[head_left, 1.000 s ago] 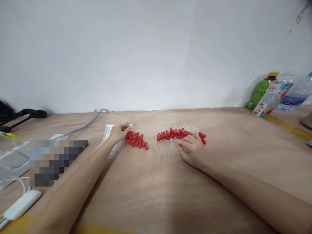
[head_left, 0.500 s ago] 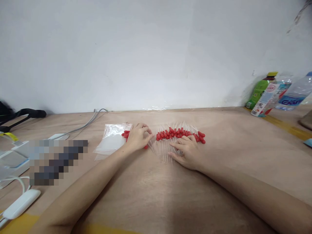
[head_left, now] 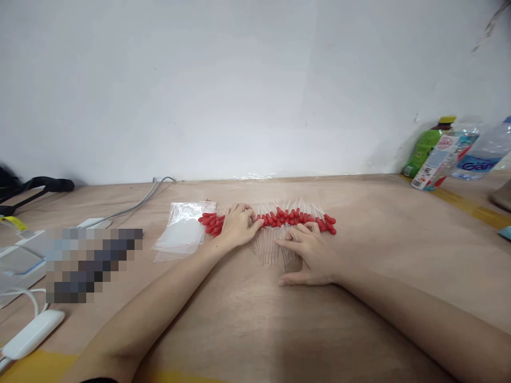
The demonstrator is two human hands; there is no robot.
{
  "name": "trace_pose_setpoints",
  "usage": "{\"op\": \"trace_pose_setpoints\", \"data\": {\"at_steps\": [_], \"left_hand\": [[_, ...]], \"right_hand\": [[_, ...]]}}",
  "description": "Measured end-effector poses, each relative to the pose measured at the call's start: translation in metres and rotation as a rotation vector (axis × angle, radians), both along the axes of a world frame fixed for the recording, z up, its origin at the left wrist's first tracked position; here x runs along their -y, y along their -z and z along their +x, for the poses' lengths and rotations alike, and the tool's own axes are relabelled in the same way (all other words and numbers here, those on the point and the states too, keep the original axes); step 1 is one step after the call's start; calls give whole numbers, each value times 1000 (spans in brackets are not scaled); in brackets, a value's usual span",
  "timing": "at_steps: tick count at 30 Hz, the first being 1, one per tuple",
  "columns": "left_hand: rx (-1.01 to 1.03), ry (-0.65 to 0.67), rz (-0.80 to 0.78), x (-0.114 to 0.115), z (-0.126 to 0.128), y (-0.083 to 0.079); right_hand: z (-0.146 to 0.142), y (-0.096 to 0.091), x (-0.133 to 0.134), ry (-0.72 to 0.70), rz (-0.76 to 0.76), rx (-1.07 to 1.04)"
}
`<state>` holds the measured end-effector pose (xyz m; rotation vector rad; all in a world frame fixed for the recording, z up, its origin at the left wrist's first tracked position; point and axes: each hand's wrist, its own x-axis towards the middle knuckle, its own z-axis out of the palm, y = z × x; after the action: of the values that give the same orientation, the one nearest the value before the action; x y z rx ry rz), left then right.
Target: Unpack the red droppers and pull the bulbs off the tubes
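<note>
A row of glass droppers with red rubber bulbs (head_left: 297, 215) lies across the table, clear tubes (head_left: 268, 247) pointing both toward me and toward the wall. My left hand (head_left: 240, 226) rests over the left part of the row, thumb beside a red bulb and apart from the index finger. More red bulbs (head_left: 211, 223) show left of that hand; those beneath it are hidden. My right hand (head_left: 313, 255) is open at the right part of the row, thumb stretched away from the fingers. Its index finger reaches over the clear tubes, and its other fingertips are near the bulbs.
Clear plastic bags (head_left: 181, 231) lie left of the droppers. A grey cable (head_left: 146, 199), a white power strip (head_left: 24, 266) and a white adapter (head_left: 34, 335) occupy the left side. Bottles (head_left: 445, 159) lean by the wall (head_left: 255, 90) at the right.
My left hand has shifted right along the row, uncovering more red bulbs on its left. My right thumb has spread away from the index finger, toward me.
</note>
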<state>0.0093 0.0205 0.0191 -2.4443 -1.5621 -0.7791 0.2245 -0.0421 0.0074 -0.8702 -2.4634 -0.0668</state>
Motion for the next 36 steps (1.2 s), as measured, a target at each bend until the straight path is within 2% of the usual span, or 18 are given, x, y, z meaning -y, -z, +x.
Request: {"op": "trace_pose_setpoints", "data": {"at_steps": [4, 9, 14, 19, 22, 26, 28, 31, 36], "left_hand": [[55, -36, 45, 1, 2, 1], [120, -84, 160, 4, 2, -2], [141, -44, 210, 17, -4, -4], [163, -4, 182, 34, -8, 2], [183, 29, 161, 40, -10, 8], [169, 112, 159, 44, -11, 14], [149, 168, 159, 45, -10, 14], [110, 253, 146, 47, -9, 13], [85, 294, 149, 49, -8, 13]], "right_hand": [[4, 0, 0, -58, -12, 13], [3, 0, -2, -7, 16, 54], [0, 5, -6, 57, 78, 56], [-1, 8, -6, 73, 95, 31], [1, 10, -7, 100, 125, -66], [6, 16, -12, 243, 208, -358], [8, 18, -15, 283, 250, -415], [11, 20, -20, 266, 288, -323], [12, 23, -25, 119, 255, -162]]}}
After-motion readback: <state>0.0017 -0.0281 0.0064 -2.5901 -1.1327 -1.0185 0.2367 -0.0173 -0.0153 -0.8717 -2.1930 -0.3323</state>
